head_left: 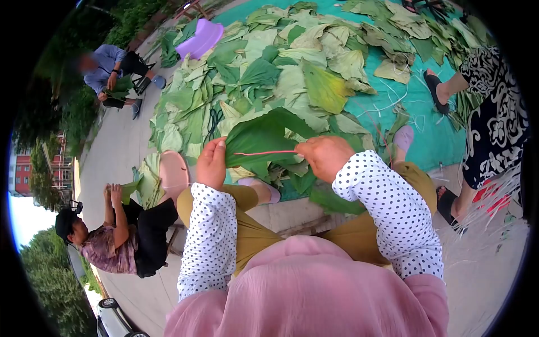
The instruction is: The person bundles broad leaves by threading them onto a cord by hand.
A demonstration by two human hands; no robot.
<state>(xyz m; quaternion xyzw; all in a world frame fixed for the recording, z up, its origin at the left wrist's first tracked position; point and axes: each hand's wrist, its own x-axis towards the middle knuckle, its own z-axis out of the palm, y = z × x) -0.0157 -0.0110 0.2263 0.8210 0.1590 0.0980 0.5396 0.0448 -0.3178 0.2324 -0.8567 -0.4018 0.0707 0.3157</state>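
Note:
A large green leaf [261,132] is stretched out in front of my lap. My left hand [211,164] pinches its left edge between thumb and fingers. My right hand [327,157] is closed at the leaf's right side, gripping a pink string [264,152] that runs across the leaf toward my left hand. Whether the right fingers also hold the leaf, I cannot tell. Just beyond my hands lies a broad heap of green and yellowing leaves [281,62].
The heap rests on a teal tarp [443,146]. A purple basin [202,38] stands at its far left, a pink basin [174,170] nearer. Two people sit on the left, each handling leaves. Another person's patterned clothing [497,112] and white strings [483,210] are at right.

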